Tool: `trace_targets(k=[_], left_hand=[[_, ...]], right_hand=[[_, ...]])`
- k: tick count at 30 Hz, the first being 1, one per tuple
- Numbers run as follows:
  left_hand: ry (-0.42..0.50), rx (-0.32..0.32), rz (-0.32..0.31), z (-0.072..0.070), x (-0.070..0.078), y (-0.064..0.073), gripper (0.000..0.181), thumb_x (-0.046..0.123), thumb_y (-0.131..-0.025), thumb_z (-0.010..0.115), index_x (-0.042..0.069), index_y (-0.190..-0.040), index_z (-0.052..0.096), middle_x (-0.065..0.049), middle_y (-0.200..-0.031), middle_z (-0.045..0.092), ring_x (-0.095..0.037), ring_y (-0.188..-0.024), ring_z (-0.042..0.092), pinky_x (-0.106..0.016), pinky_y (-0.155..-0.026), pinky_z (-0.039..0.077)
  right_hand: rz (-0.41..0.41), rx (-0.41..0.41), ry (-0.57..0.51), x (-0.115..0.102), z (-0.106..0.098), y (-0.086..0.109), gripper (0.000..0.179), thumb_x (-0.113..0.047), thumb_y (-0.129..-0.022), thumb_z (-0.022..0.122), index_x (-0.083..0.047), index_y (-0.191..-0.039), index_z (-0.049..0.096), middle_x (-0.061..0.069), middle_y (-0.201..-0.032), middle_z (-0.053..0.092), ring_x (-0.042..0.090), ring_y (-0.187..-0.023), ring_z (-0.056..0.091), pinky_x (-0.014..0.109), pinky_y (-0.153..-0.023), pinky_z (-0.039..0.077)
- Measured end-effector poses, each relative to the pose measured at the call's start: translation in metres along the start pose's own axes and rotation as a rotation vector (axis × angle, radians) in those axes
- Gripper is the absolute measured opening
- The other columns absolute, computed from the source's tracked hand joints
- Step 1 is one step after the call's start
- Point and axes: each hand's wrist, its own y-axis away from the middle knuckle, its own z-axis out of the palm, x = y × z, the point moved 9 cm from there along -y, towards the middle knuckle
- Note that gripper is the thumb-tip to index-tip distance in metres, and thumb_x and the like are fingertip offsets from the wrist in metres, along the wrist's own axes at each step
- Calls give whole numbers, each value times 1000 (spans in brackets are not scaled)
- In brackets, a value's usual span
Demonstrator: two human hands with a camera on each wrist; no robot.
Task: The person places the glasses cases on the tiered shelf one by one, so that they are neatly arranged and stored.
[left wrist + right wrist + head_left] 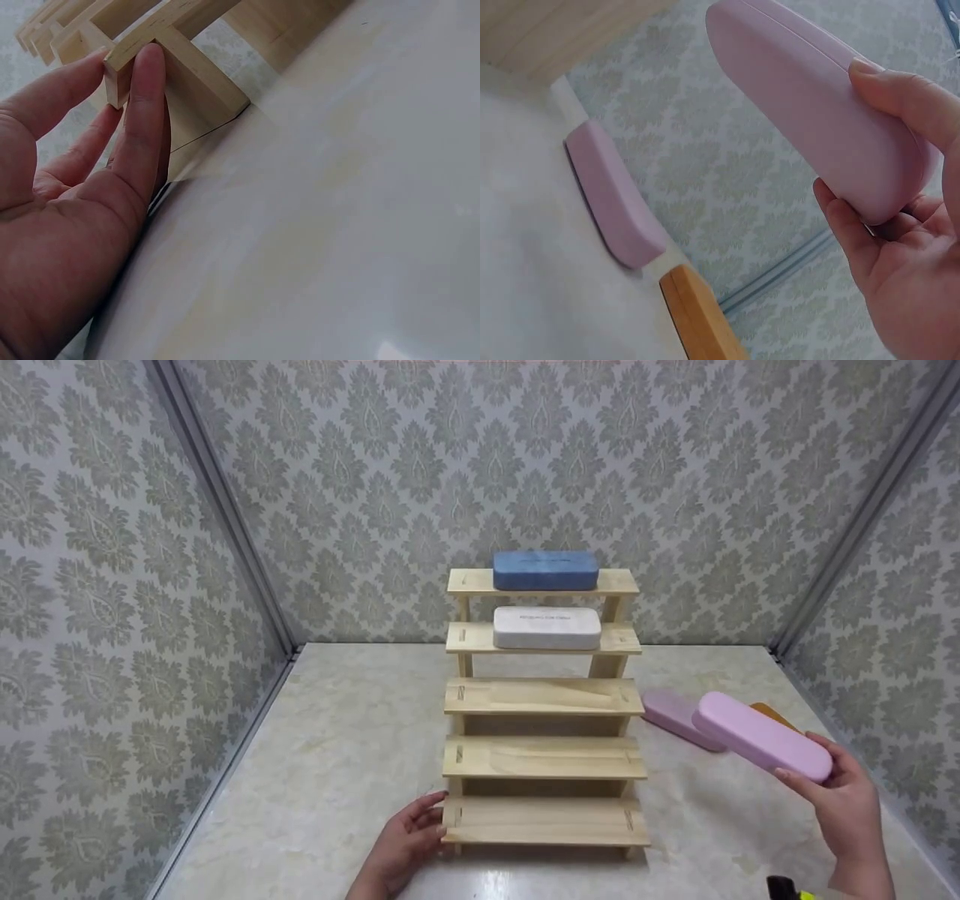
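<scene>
My right hand [844, 791] grips one end of a pink glasses case [765, 736], thumb on one side and fingers on the other, and holds it up at a tilt to the right of a stepped wooden shelf [544, 821]. In the right wrist view the seam of this closed case [810, 105] shows. My left hand [405, 840] holds the left end of the lowest step; in the left wrist view its fingertips pinch the board's corner [124, 64]. A blue case [545, 571] lies on the top step and a white case [547, 628] on the step below it.
A mauve case [679, 720] lies on the table [322, 735] just right of the shelf. Beside it lies an orange case [701, 315], mostly hidden behind the pink one in the head view. Patterned walls [525, 472] enclose the back and sides.
</scene>
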Motion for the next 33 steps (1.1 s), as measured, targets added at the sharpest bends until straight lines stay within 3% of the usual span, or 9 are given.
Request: trace_targets(k=[8,14,23,28,33], left_hand=[[11,-9,4,-1,-1,0,70,5,-95,68,-1,-156,35,-7,-129,66,-17,-109,68,-33,-85,59],[16,-60,34,3,-1,2,68,4,-98,64,-3,-157,31,-3,-126,66,-16,-110,67,-31,-85,59],[7,-25,15,1,0,1,70,5,-97,66,-3,-157,32,-6,-127,66,-18,-111,68,-33,-88,59],[-2,-14,11,1,1,1,69,6,-97,67,-3,-156,33,-8,-128,67,-18,-110,68,-33,-86,59],[-24,-9,8,0,1,0,69,8,-96,68,-3,-156,35,-11,-133,66,-18,-109,68,-31,-84,58]], right_hand=[[-90,-72,-11,-18,30,-3,68,10,-84,77,-11,-144,53,-22,-120,62,-9,-106,60,10,-78,56],[-174,-177,-64,-29,57,-4,65,16,-84,73,-9,-141,55,-17,-125,65,-5,-110,63,13,-81,57],[-197,-244,40,-42,100,-10,67,12,-84,76,-1,-144,49,-16,-125,62,-3,-109,61,12,-85,55],[-255,-280,104,-54,126,-13,69,11,-83,78,6,-144,47,-17,-125,62,-1,-110,61,10,-89,53],[-259,-326,134,-58,152,-15,71,7,-82,80,6,-145,47,-15,-126,61,2,-109,60,12,-89,54]])
